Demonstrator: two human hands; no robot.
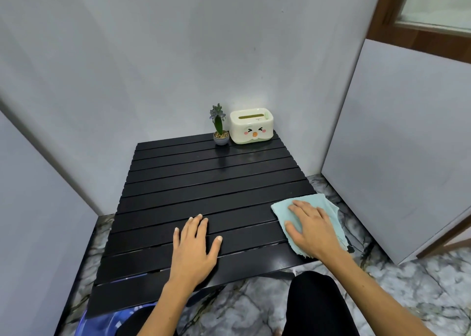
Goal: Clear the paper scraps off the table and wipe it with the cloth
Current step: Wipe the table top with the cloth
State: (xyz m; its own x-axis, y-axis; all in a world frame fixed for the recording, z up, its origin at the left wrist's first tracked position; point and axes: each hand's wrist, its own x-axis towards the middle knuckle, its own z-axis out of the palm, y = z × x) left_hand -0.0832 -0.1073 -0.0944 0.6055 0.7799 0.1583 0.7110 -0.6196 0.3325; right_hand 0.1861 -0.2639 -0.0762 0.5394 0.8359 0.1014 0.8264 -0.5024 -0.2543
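Observation:
A light blue cloth (281, 209) lies on the near right corner of the black slatted table (193, 180), part of it hanging over the right edge. My right hand (312, 227) lies flat on the cloth, palm down, fingers spread, pressing it against the slats. My left hand (195, 246) rests flat and open on the bare table near the front middle, holding nothing. I see no paper scraps on the table top.
A small potted plant (219, 128) and a cream tissue box with a cartoon face (251, 126) stand at the table's far right corner against the grey wall. Marble floor surrounds the table. A blue object (112, 321) shows under the front left edge. My dark-clothed knee (316, 305) is below.

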